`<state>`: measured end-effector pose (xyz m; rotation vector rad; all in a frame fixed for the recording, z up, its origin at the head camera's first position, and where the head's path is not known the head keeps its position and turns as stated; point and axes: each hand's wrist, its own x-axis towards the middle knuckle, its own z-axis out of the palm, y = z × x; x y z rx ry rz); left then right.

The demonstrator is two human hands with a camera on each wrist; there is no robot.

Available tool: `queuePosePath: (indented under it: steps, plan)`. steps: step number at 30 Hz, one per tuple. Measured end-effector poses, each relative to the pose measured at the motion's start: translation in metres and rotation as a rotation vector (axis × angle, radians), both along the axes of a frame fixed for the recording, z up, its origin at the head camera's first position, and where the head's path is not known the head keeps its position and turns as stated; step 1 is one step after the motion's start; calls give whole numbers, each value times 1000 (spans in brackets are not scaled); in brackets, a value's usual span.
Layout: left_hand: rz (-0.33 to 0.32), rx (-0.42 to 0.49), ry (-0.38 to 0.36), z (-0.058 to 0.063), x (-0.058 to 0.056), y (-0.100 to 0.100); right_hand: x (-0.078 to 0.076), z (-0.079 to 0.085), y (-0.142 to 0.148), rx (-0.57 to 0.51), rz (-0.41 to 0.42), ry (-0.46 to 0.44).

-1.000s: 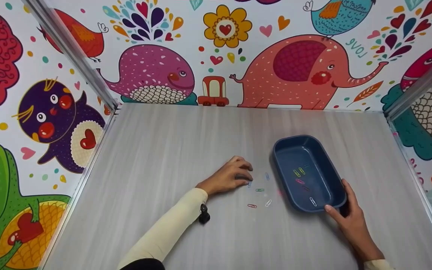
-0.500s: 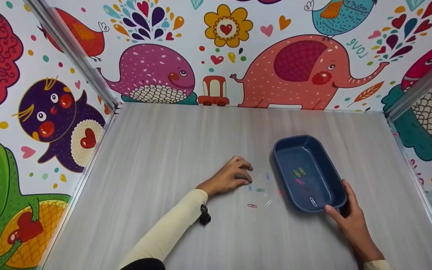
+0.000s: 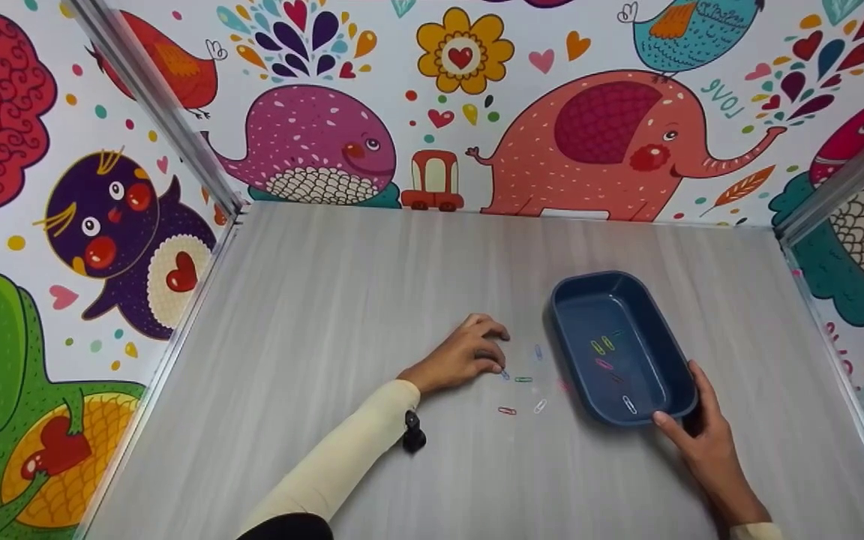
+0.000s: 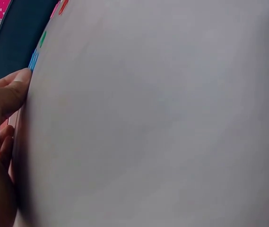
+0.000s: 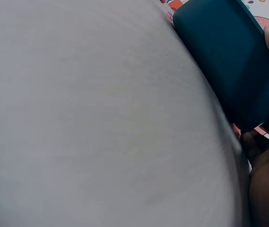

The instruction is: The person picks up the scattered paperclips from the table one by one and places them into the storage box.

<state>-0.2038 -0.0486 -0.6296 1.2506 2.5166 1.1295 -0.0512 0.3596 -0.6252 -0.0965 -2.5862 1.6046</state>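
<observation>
My left hand [image 3: 460, 356] is low over the table, its curled thumb and fingertips pinching one end of a blue paper clip [image 3: 505, 374]. In the left wrist view the blue clip [image 4: 33, 60] sticks out past the thumb tip. Close by lie a green paper clip [image 3: 523, 379], a second blue one [image 3: 538, 352], a red one [image 3: 507, 411] and a white one [image 3: 540, 406]. My right hand [image 3: 706, 439] grips the near right corner of a dark blue plastic box [image 3: 646, 322], thumb on the rim and fingers along the outside. Several paper clips lie inside it, including a white clip [image 3: 629, 404].
A pink paper clip [image 3: 564, 385] lies against the box's left side. The grey wood-grain table [image 3: 342, 300] ends at a printed wall [image 3: 447, 135] with cartoon animals behind, and metal-framed panels [image 3: 199, 157] border both sides.
The blue clip at my left fingertips has turned from upright to slanted in the head view. My right hand keeps its grip on the box. The head view has shifted slightly.
</observation>
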Motion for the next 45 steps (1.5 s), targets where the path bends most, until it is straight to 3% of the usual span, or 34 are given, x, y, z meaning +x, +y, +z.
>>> queuePosePath:
  steps: [4, 10, 13, 23, 29, 37, 45]
  plan:
    - [26, -24, 51, 3, 4, 1, 0, 1, -1, -2, 3, -15]
    - [14, -122, 278, 7, 11, 4, 1, 3, 0, 8, 2, -32]
    - [5, -121, 331, 6, 12, 4, 1, 3, 1, 6, 5, -25]
    - [6, 26, 179, -2, 13, -2, 0, 2, 1, -15, 7, 13]
    - [11, 70, 153, -3, 14, -4, 0, -1, 2, -21, 11, 35]
    - [102, 130, 142, 4, 15, -4, 0, -2, 2, 2, -1, -25]
    - [143, 133, 38, 14, 17, -3, 0, 0, 2, 7, -1, -23]
